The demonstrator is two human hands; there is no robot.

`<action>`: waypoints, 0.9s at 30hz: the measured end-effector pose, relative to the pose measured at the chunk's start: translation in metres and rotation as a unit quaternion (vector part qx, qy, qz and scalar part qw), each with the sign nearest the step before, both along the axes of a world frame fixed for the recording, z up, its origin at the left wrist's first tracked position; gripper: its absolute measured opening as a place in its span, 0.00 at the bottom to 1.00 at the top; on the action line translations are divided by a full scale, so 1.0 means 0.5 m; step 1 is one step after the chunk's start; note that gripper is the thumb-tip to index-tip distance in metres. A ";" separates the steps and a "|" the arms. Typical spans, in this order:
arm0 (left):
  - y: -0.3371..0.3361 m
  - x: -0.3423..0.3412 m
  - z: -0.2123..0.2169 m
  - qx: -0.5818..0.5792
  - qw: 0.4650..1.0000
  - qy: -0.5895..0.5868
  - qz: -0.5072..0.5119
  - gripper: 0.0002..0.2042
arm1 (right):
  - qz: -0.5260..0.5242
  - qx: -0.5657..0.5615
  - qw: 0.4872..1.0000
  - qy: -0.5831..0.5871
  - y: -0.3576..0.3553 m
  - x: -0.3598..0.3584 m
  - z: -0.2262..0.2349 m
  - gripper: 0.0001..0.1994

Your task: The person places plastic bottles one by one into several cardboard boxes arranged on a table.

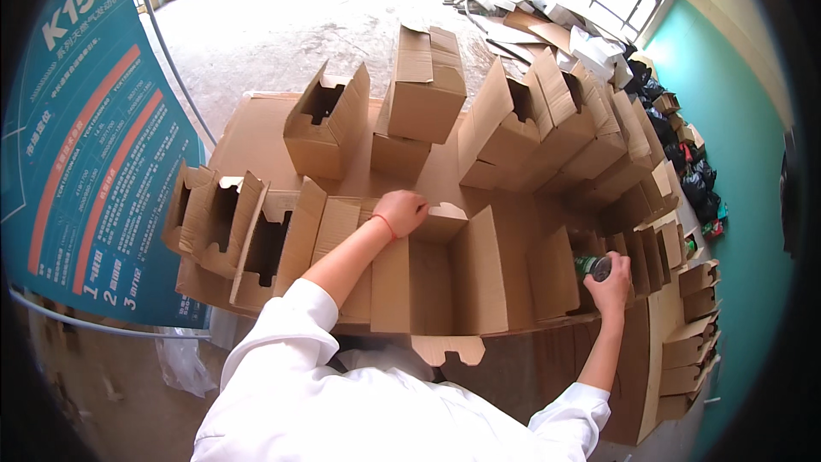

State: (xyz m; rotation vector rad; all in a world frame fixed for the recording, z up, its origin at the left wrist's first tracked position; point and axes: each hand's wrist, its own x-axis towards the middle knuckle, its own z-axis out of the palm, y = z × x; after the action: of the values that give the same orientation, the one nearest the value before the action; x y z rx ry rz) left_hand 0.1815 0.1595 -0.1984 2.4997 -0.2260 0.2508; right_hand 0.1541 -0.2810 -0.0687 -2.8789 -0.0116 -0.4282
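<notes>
In front of me stands an open cardboard box (432, 287), its flaps spread and its inside showing bare cardboard. My left hand (402, 212), with a red string at the wrist, is closed at this box's far left rim; its fingertips are partly hidden. Over on the right, my right hand (611, 281) grips a green can (588, 266) with a dark round end turned toward me. The can lies tilted at the mouth of another open carton (552, 278), whose inside is mostly hidden.
More open cartons (327, 133) stand at the back and along both sides of the cardboard-covered table (505, 210). A blue printed banner (94, 145) rises at the left. Black bags (697, 188) and scrap cardboard lie along the green wall (727, 120).
</notes>
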 end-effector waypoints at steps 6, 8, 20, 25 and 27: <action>0.009 -0.014 0.014 0.008 1.000 0.008 0.017 0.11 | 0.128 0.224 0.952 -0.165 0.116 -0.130 0.156 0.28; 0.010 -0.016 0.012 -0.005 1.000 0.004 0.015 0.12 | 0.193 0.305 0.924 -0.128 0.173 -0.154 0.162 0.26; 0.005 -0.007 0.011 0.004 1.000 -0.010 0.002 0.14 | 0.375 -0.148 0.913 0.061 0.444 -0.172 -0.189 0.32; 0.007 -0.012 0.015 0.000 1.000 0.027 0.000 0.13 | 0.360 -0.115 0.896 0.231 0.409 -0.179 -0.190 0.25; 0.008 -0.010 0.016 0.021 1.000 0.016 -0.005 0.14 | 0.385 -0.032 0.878 0.282 0.391 -0.178 -0.150 0.28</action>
State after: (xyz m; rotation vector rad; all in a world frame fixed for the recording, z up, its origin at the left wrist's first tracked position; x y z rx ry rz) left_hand 0.1763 0.1637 -0.1905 2.5410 -0.2320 0.2031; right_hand 0.0650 -0.0856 -0.1439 -2.6383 -1.0289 0.5628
